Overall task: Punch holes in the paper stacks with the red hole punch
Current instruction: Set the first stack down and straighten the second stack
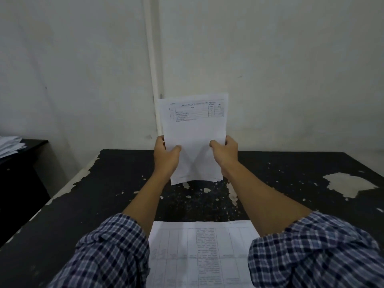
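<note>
I hold a thin stack of white paper (194,134) upright above the black table (104,183), its printed table at the top facing me. My left hand (166,154) grips its left edge and my right hand (225,152) grips its right edge, thumbs on the front. The stack's lower edge hangs just above the tabletop. A second stack of printed sheets (199,254) lies flat at the near edge between my forearms. No red hole punch is in view.
The tabletop's black coating is chipped, with a large bare patch (349,183) at the right. A white wall with a vertical pipe (152,65) stands behind. At far left, a dark side desk (22,161) carries a pile of loose papers (10,145).
</note>
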A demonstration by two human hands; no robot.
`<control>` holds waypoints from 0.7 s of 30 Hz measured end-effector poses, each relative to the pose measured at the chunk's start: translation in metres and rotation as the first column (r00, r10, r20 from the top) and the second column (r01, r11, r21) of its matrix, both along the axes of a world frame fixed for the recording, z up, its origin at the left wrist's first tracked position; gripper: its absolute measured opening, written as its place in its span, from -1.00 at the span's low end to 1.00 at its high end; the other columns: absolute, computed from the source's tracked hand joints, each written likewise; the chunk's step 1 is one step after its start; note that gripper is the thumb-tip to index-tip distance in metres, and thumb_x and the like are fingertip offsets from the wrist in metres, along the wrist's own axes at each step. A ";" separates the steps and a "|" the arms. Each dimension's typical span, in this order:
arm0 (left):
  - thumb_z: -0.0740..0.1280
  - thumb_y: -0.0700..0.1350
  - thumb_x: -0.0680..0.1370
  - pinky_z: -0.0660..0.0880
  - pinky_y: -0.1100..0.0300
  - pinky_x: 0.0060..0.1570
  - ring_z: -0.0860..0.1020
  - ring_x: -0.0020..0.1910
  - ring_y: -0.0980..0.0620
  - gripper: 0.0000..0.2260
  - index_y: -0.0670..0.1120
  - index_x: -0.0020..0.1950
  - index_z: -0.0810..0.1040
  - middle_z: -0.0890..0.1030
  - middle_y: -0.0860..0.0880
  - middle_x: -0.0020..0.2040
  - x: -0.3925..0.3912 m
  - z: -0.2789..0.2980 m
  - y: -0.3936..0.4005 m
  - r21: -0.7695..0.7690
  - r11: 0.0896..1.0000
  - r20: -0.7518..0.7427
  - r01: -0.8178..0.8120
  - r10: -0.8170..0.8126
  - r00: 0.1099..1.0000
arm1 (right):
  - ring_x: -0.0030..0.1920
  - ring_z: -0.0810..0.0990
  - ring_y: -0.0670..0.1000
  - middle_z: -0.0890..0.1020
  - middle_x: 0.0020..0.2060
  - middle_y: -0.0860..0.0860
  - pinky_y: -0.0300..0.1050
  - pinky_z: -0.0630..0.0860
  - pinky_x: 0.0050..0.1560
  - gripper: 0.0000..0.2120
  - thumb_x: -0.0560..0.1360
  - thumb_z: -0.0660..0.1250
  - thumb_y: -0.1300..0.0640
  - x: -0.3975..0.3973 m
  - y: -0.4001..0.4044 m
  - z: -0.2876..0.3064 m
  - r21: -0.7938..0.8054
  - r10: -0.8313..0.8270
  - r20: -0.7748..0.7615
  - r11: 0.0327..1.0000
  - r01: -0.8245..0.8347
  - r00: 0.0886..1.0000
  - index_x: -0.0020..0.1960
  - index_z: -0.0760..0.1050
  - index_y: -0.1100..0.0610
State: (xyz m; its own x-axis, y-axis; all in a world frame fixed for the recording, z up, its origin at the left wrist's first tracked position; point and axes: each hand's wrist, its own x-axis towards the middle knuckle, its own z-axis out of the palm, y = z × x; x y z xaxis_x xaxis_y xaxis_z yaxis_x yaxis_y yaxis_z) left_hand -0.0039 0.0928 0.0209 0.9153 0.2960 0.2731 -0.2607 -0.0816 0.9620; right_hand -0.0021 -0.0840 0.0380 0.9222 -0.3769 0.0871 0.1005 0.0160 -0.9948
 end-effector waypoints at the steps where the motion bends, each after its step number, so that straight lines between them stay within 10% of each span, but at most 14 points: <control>1: 0.41 -0.23 0.58 0.52 0.33 -0.10 0.60 0.02 0.18 -0.70 0.00 0.24 0.45 0.61 0.11 0.06 0.000 0.001 -0.003 -0.012 1.000 0.012 -0.002 0.002 1.000 | -0.13 0.62 -0.04 0.66 -0.08 0.01 -0.21 0.56 -0.20 -0.88 0.54 0.41 0.27 -0.003 -0.003 -0.001 0.002 -0.003 0.019 1.000 0.003 1.000 0.04 0.56 0.11; 21: 0.24 -0.21 0.68 0.43 0.25 -0.01 0.51 0.06 0.08 -0.64 -0.10 0.45 0.26 0.49 -0.01 0.25 -0.009 -0.007 -0.026 0.187 0.979 -0.101 0.081 -0.062 0.993 | 0.05 0.60 0.01 0.63 0.17 0.05 -0.19 0.54 -0.03 -0.64 0.60 0.32 0.29 -0.015 -0.013 -0.021 -0.165 0.097 -0.036 0.981 -0.101 0.995 0.39 0.47 0.20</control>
State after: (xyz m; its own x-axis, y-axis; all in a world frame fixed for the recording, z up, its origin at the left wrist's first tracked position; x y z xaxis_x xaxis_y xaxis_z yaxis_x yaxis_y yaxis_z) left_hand -0.0127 0.0668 0.0142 0.9566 0.1799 0.2294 -0.1812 -0.2496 0.9512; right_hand -0.0169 -0.0974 0.0169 0.9572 -0.2659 0.1146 0.0789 -0.1411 -0.9868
